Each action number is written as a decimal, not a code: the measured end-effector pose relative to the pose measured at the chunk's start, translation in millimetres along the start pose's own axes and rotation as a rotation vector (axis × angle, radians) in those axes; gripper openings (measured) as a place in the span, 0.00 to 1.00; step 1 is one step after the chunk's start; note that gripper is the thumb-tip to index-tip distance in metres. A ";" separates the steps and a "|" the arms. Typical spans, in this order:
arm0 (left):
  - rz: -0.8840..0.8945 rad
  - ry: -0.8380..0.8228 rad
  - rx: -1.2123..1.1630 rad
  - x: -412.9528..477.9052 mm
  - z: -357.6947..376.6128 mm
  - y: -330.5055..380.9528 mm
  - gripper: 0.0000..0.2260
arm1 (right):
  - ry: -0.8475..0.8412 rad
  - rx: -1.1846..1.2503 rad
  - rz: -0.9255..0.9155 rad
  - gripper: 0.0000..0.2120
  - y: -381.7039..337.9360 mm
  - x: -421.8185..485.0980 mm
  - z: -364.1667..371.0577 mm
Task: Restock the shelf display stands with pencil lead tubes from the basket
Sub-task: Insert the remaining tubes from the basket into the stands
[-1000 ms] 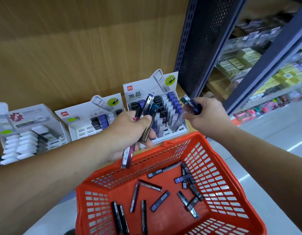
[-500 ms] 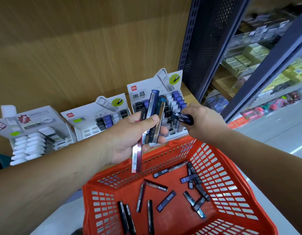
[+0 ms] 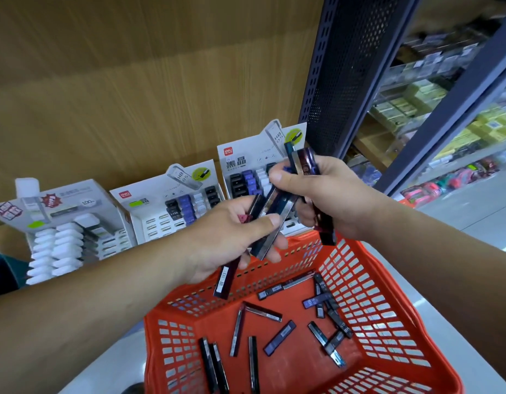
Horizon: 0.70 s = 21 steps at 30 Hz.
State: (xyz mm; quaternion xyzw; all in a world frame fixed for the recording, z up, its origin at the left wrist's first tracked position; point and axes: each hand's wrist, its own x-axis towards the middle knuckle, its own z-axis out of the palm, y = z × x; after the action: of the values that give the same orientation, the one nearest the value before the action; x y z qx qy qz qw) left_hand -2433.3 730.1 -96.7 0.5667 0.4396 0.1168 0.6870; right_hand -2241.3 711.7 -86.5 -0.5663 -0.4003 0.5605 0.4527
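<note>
Two hands meet above the orange-red plastic basket [image 3: 388,322], while one second ago they were clearly apart. The left hand [image 3: 231,234] grips a bundle of slim dark pencil lead tubes [image 3: 283,207], thumb across the front, and one tube sticks out below the palm toward the basket rim. The bundle now leans to the right; half a second ago it stood more upright in front of the stands. The right hand [image 3: 331,191], which was then beside the bundle with a single blue tube held sideways, has come against its upper ends, and its thumb now lies on them. Its fingers are curled round a dark red tube [image 3: 327,231] that stands nearly upright, the lower end hanging over the far basket wall. More than a dozen loose tubes [image 3: 280,338] lie scattered on the basket floor, about as before. On the wooden shelf behind the hands stand three cardboard display stands: a white stand at the right [image 3: 240,162], partly filled with black, blue and white tubes, a white middle stand [image 3: 160,194] with many empty slots, and a grey stand at the left [image 3: 75,200] holding white cases.
</note>
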 end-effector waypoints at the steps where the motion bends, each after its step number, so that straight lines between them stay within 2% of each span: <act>1: -0.003 0.001 -0.011 -0.5 -0.7 0.1 0.07 | 0.000 0.026 0.017 0.08 1.0 0.3 1.5; 3: 0.002 0.000 -0.037 -2.0 -3.8 1.4 0.06 | 0.012 0.121 0.060 0.12 3.8 1.4 2.6; 5: 0.013 0.010 -0.041 -6.2 -7.8 4.5 0.06 | 0.018 0.193 0.090 0.11 4.4 1.9 4.2; 7: 0.006 0.043 -0.063 -16.4 -12.3 7.7 0.06 | 0.026 0.182 0.101 0.08 3.5 1.1 8.6; 9: -0.006 0.102 -0.090 -33.5 -18.1 11.3 0.07 | -0.005 0.150 0.097 0.11 -0.2 -1.8 20.9; 11: -0.006 0.180 -0.087 -54.8 -26.3 11.5 0.08 | -0.068 0.135 0.089 0.15 -6.1 -5.9 39.7; 14: -0.005 0.303 -0.067 -100.7 -44.0 7.9 0.10 | -0.170 0.039 0.039 0.10 -17.7 -13.6 81.3; 17: 0.011 0.428 -0.058 -154.8 -66.0 -2.9 0.08 | -0.317 0.022 -0.009 0.03 -30.4 -26.7 128.9; 19: 0.038 0.478 -0.083 -186.2 -83.5 -14.9 0.10 | -0.413 0.029 -0.047 0.07 -37.7 -38.4 158.7; 21: 0.071 0.504 -0.080 -211.2 -100.8 -29.3 0.10 | -0.440 -0.015 -0.080 0.11 -43.3 -48.2 187.9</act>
State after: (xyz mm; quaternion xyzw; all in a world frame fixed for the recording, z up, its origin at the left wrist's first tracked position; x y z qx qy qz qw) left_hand -2641.2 649.4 -20.0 0.5071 0.5719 0.2956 0.5731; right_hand -2428.8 689.1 -24.5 -0.4173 -0.5157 0.6490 0.3724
